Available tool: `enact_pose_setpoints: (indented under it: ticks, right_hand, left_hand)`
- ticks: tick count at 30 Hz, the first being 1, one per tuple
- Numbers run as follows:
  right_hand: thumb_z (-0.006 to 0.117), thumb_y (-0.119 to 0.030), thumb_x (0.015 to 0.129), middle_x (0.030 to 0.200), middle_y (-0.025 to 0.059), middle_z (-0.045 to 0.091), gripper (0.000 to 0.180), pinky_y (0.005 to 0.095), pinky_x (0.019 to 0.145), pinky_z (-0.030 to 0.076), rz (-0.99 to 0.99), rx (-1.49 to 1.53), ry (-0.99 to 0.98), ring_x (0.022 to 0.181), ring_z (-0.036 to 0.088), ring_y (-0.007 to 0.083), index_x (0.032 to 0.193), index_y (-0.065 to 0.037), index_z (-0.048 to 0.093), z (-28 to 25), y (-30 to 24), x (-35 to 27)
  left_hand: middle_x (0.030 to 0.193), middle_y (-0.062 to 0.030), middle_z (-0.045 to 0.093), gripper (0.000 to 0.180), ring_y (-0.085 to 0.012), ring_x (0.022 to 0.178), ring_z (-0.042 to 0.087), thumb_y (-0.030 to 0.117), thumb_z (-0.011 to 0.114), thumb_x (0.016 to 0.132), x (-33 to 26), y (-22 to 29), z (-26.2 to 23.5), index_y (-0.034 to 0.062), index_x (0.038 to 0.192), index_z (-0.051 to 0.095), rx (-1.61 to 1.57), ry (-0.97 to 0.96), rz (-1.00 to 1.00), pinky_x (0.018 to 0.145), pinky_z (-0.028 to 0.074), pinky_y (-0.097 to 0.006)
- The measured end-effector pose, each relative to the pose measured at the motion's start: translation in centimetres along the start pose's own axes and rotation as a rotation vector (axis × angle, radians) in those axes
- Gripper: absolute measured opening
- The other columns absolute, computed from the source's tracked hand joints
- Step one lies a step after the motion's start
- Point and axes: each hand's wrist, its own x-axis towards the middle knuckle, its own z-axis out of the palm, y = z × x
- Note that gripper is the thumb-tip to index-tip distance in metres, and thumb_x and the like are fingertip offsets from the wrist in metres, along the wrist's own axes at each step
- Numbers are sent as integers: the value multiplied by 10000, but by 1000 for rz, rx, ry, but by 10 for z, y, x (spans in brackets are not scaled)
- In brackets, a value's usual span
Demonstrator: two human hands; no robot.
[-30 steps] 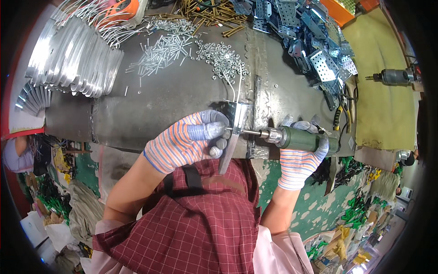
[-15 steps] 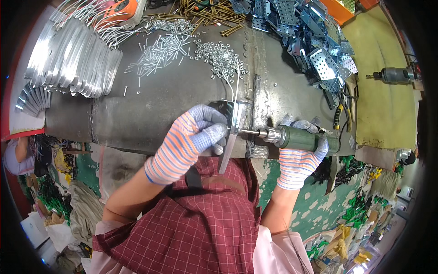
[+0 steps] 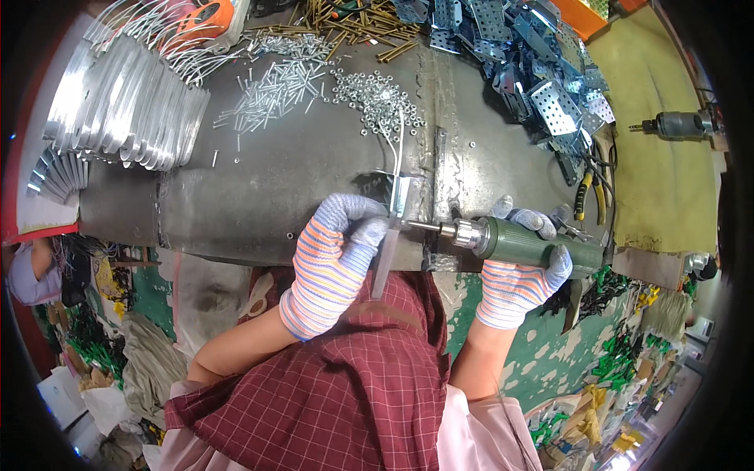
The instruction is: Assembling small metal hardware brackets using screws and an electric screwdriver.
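Observation:
My left hand (image 3: 336,255), in a striped glove with grey fingertips, is closed around a narrow flat metal bar (image 3: 384,263). The bar stands roughly upright to the view at the table's near edge, with two white wires (image 3: 398,153) running from its far end. My right hand (image 3: 522,271), gloved alike, grips a green power screwdriver (image 3: 514,242) lying crosswise. Its bit points left and its tip meets the bar beside my left fingertips. A dark perforated bracket (image 3: 378,185) partly shows behind the bar; how it joins the bar cannot be made out.
Loose nuts (image 3: 377,98) and screws (image 3: 271,94) lie beyond my hands. Stacked silvery bars (image 3: 129,102) with white wires stand far left. Perforated metal brackets (image 3: 542,86) are heaped far right, near yellow-handled pliers (image 3: 583,196). Another power tool (image 3: 679,125) rests on the yellow surface.
My left hand has turned and its wrist has shifted right. The screwdriver's rear end has swung slightly toward me and right, with my right hand on it. The bar has moved slightly left.

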Motion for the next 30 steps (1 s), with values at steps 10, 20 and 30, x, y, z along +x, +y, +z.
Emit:
enact_pose_setpoints:
  ticks: [10,20,30]
  right_hand:
    - [717,-196,781,932,75,645,548,581,1130,263,9,-74,124,962,601,253,1292,-99,547,-12,-1,5]
    - [742,-207,745,961,112,654,271,556,1093,340,-8,-149,193,963,614,287,959,-66,655,-4,9,8]
    - [733,-183,746,924,108,667,282,591,1109,315,-20,-145,179,933,630,297,975,-44,646,-3,14,8]
  left_hand:
    - [1004,-124,634,493,-176,907,630,172,736,834,-8,-7,-28,21,1212,458,-41,-236,-182,793,519,-322]
    - [1138,-187,581,512,-269,1095,592,157,696,859,-6,-18,-32,-7,1259,422,-47,-230,-128,972,465,-381]
    - [1069,-141,620,483,-175,1009,605,118,675,865,0,-7,-31,-18,1238,400,-54,-297,-164,901,480,-330]
